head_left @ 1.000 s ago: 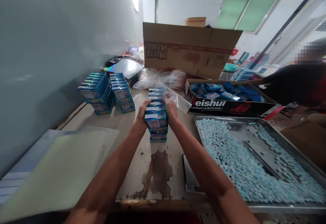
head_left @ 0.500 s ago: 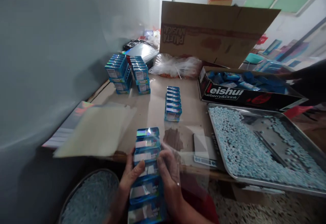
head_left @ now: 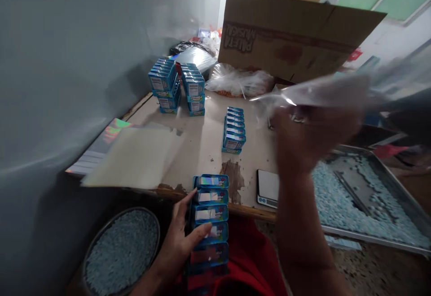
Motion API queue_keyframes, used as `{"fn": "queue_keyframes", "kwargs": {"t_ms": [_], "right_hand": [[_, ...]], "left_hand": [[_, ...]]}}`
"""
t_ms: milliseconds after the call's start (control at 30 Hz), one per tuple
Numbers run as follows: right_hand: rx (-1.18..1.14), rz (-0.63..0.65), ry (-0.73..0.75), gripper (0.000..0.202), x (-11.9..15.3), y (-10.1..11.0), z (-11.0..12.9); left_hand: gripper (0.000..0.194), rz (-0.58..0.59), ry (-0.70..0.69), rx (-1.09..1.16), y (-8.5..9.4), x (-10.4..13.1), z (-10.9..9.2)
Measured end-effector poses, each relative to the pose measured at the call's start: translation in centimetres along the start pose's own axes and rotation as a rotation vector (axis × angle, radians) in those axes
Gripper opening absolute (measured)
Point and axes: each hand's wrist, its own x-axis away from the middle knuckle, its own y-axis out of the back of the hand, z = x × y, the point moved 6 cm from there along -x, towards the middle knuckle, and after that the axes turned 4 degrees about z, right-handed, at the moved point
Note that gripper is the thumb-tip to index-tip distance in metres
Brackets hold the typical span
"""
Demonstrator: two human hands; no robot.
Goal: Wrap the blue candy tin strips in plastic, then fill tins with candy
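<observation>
My left hand [head_left: 180,237] is wrapped round a display tray of blue candy boxes [head_left: 212,214], its thumb lying over one of them. The row stands in front of me by the table's near edge, and its lower end is dark and hard to see. My right hand [head_left: 298,141], smeared by motion, is raised over the right side of the table. It grips a clear plastic bag [head_left: 323,93], which trails above the fingers and hides part of the black carton. Another filled tray of blue boxes [head_left: 234,130] stands mid-table.
Stacked blue trays [head_left: 163,85] stand at the back left. Yellowish sheets [head_left: 134,157] lie at the left edge. A small scale [head_left: 267,187] is at the front. Right is a metal tray [head_left: 412,222] of pale blue candies; a candy-filled tub [head_left: 157,224] stands below left. Behind is a large carton [head_left: 286,40].
My right hand has left the row of blue boxes and swung up and right, carrying the clear plastic bag. My left hand still holds the row.
</observation>
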Motion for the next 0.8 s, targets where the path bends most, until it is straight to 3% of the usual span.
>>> {"fn": "queue_keyframes", "kwargs": {"t_ms": [67, 100, 167, 233, 300, 400, 500, 567, 600, 667, 800], "right_hand": [[0.045, 0.325, 0.286, 0.01, -0.1, -6.2, 2.2], [0.115, 0.537, 0.429, 0.018, 1.1, -9.8, 2.4], [0.274, 0.927, 0.585, 0.025, 4.8, -16.0, 0.2], [0.374, 1.098, 0.593, 0.024, 7.8, -19.8, -3.7], [0.415, 1.156, 0.55, 0.022, 9.9, -21.6, -7.3], [0.453, 1.205, 0.491, 0.015, 11.9, -22.2, -10.9], [0.451, 1.186, 0.428, 0.013, 12.5, -21.9, -12.6], [0.427, 1.162, 0.397, 0.012, 12.6, -21.3, -13.4], [0.41, 1.153, 0.382, 0.01, 12.6, -20.9, -13.8], [0.391, 1.151, 0.35, 0.006, 12.9, -19.7, -14.7], [0.422, 1.151, 0.284, 0.01, 13.8, -15.9, -16.0]], "left_hand": [[0.07, -0.086, -0.039, -0.325, 1.7, 0.3, -0.8], [0.067, -0.066, -0.054, -0.437, 2.3, 0.5, -1.3], [0.055, 0.056, -0.108, -0.56, 3.2, 0.5, -2.9], [0.038, 0.106, -0.259, -0.634, 4.4, -0.2, -5.2], [0.024, -0.029, -0.473, -0.715, 6.0, -1.9, -8.0], [0.021, -0.276, -0.741, -0.88, 7.7, -6.5, -10.6], [0.032, -0.195, -0.832, -1.098, 6.8, -12.5, -10.0], [0.021, -0.085, -0.792, -1.245, 5.9, -15.6, -8.7], [0.013, -0.038, -0.769, -1.313, 5.5, -16.5, -7.9], [0.016, 0.032, -0.734, -1.407, 4.9, -17.0, -6.5], [0.021, 0.084, -0.705, -1.378, 4.2, -15.5, -4.7]]}}
